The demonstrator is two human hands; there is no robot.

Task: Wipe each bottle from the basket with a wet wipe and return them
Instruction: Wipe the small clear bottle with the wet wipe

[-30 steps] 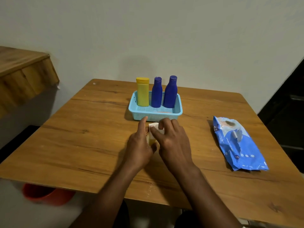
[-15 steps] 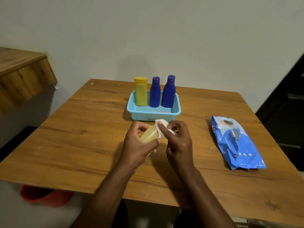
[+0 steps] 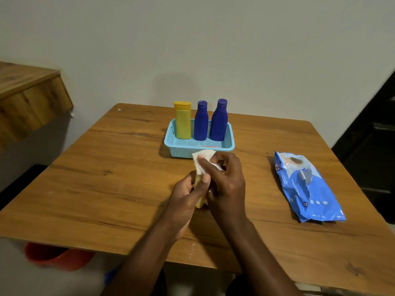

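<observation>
At frame centre, my left hand (image 3: pixel 188 195) grips a pale bottle (image 3: pixel 198 184) while my right hand (image 3: pixel 226 180) presses a wipe (image 3: pixel 203 161) onto it, below the basket (image 3: pixel 181 149).

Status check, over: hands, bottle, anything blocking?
Left hand grips pale yellow bottle. Right hand rubs white wet wipe on it. Nothing blocking blue basket.

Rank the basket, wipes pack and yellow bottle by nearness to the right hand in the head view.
From the right hand:
1. Basket, just beyond the fingertips.
2. Yellow bottle, standing at the basket's far left.
3. Wipes pack, off to the right on the table.
</observation>
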